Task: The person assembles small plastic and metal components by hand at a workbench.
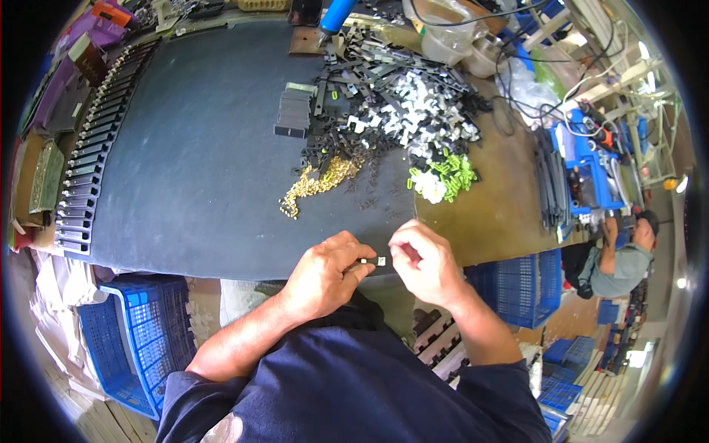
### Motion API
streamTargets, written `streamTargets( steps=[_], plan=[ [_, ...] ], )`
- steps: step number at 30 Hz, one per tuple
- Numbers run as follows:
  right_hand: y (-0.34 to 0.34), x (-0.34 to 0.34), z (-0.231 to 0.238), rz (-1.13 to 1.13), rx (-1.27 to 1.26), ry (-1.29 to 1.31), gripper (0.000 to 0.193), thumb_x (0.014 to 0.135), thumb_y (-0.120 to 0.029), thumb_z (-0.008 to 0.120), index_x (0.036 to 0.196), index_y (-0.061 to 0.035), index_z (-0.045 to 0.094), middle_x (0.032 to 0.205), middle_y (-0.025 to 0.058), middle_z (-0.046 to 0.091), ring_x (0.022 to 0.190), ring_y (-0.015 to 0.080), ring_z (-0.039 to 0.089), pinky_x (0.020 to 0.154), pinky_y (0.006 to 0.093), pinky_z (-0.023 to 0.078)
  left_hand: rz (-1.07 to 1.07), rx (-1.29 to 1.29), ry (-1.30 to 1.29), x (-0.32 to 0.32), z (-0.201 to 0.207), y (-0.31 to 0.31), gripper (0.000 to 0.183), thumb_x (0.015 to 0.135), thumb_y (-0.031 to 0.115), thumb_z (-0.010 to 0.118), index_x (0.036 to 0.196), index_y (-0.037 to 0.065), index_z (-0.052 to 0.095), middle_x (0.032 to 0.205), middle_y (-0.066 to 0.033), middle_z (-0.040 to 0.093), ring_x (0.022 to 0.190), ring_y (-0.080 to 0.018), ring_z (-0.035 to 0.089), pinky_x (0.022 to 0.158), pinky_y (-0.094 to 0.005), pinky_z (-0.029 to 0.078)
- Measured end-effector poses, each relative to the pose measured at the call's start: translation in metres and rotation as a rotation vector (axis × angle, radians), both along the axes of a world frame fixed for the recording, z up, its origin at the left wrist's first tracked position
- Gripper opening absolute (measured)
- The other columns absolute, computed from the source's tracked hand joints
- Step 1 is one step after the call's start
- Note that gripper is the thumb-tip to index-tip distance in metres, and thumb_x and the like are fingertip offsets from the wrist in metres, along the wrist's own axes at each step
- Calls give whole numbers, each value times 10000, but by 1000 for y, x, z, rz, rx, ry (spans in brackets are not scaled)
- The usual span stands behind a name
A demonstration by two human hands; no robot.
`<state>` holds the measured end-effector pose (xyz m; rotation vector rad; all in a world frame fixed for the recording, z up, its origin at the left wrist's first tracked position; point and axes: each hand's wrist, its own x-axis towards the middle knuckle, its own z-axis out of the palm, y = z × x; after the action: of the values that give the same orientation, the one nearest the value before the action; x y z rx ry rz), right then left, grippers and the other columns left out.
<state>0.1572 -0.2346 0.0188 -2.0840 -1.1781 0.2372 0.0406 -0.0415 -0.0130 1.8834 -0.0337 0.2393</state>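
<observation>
Just left of right hand (427, 264), dark-and-white part (380, 261) pinched by left hand (326, 272), best steadied with white end exposed; right hand curled, any pinched item unclear.

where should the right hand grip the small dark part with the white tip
Probably by the white tip of the small dark part, coming from the right: that end sticks out toward the right hand, while the left hand pinches the other end.

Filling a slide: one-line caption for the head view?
Left hand pinches a small dark-and-white part near the bench edge, right hand close by, gold pieces beyond.
</observation>
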Motion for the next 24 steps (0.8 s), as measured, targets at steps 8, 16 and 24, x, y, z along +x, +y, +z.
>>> streamTargets(
  steps=[8,16,24],
  plan=[
    [6,-36,-17,-129,231,173,135,902,85,664,1005,3,633,1023,94,646,735,122,607,639,258,513,-10,47,-7,1,0,2,191,925,72,755,1099,-2,730,921,-105,678,792,-215,687,705,-348,561],
    [4,-36,-25,-147,226,248,180,875,115,673,1012,7,629,1024,90,646,771,118,637,666,251,541,11,56,-97,0,-5,-2,191,910,41,741,1097,0,728,937,-132,687,831,-292,695,751,-389,574],
    [1,-35,-14,-170,233,434,155,926,122,654,1044,24,636,1063,86,651,776,85,628,634,223,519,20,59,-76,-3,-3,-4,185,907,35,744,1089,7,724,955,-134,694,863,-320,700,774,-412,578]
  ],
)
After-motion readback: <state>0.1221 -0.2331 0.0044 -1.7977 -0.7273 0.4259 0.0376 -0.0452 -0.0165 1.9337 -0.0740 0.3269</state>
